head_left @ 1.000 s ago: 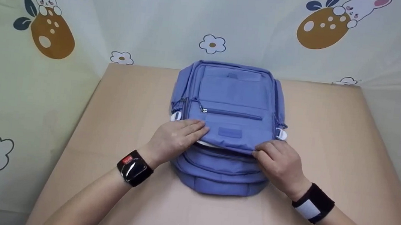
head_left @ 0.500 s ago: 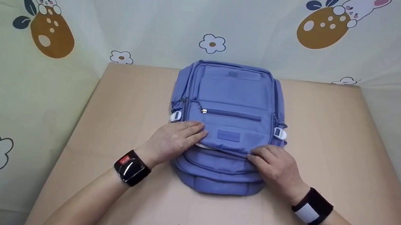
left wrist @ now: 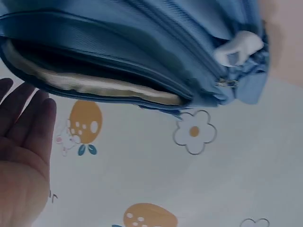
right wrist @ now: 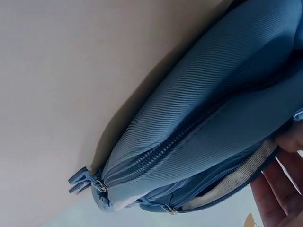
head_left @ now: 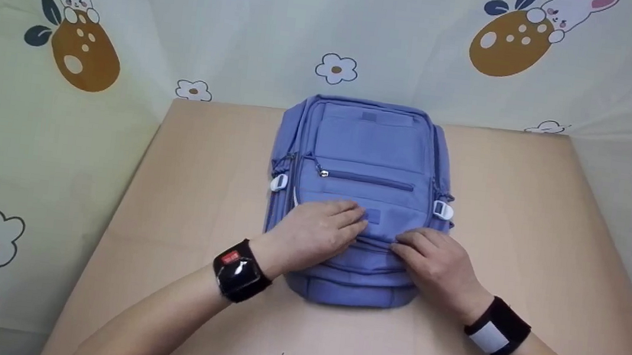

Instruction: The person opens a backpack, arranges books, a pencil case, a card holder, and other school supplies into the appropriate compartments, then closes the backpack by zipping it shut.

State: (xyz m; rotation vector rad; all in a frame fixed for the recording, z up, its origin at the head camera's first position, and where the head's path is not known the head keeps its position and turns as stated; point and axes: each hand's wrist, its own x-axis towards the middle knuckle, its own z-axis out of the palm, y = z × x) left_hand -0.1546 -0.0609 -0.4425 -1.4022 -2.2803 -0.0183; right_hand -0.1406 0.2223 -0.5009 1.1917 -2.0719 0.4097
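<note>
A blue backpack (head_left: 370, 142) lies front side up on the tabletop. Its front pocket gapes, and the pale lining (left wrist: 90, 81) shows inside in the left wrist view. My left hand (head_left: 319, 231) rests on the lower front panel with its fingers straight, partly covering a small fabric patch (head_left: 372, 216). At the right part of the pocket's edge, my right hand (head_left: 442, 269) pinches the fabric between thumb and fingers. In the right wrist view, its thumb (right wrist: 289, 138) is at the pocket opening and its fingers are on the outer side.
The brown tabletop (head_left: 201, 188) extends around the backpack. White strap buckles (head_left: 443, 210) sit at its sides, and a short zipper (head_left: 366, 179) crosses the front. Patterned cloth (head_left: 267, 29) with rabbits and flowers forms walls at the back and sides.
My left hand has moved right along the front panel toward the middle. My right hand has shifted slightly down and left, keeping its pinch on the pocket edge.
</note>
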